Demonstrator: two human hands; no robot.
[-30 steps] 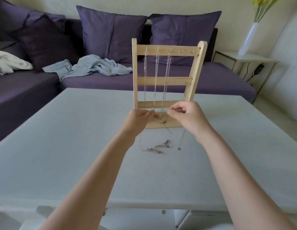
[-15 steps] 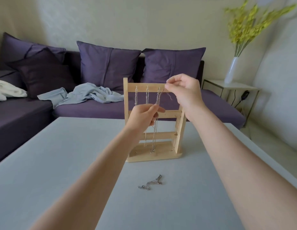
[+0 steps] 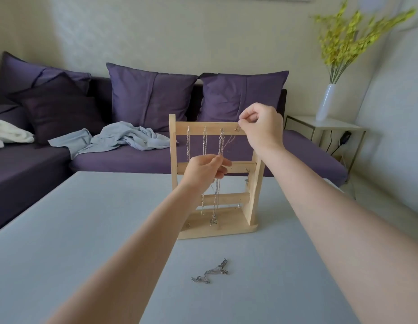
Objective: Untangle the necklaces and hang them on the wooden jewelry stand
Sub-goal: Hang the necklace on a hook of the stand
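A wooden jewelry stand (image 3: 172,141) stands upright on the grey table (image 3: 86,230). Three silver necklaces (image 3: 188,146) hang from hooks on its top bar. A thin silver chain (image 3: 229,142) runs slanting between my hands. My right hand (image 3: 261,127) pinches its upper end at the fourth hook on the top bar. My left hand (image 3: 205,169) pinches its lower part in front of the middle bar. Another tangled silver necklace (image 3: 211,273) lies on the table in front of the stand.
A purple sofa (image 3: 133,157) with cushions, a blue garment (image 3: 119,140) and a white cloth (image 3: 9,134) runs behind the table. A side table (image 3: 325,123) at the right carries a white vase (image 3: 326,101) of yellow flowers.
Both hands rose from the stand's base, lifting a thin chain off the table. My right hand went up to the top bar's fourth hook; the view tilted upward.
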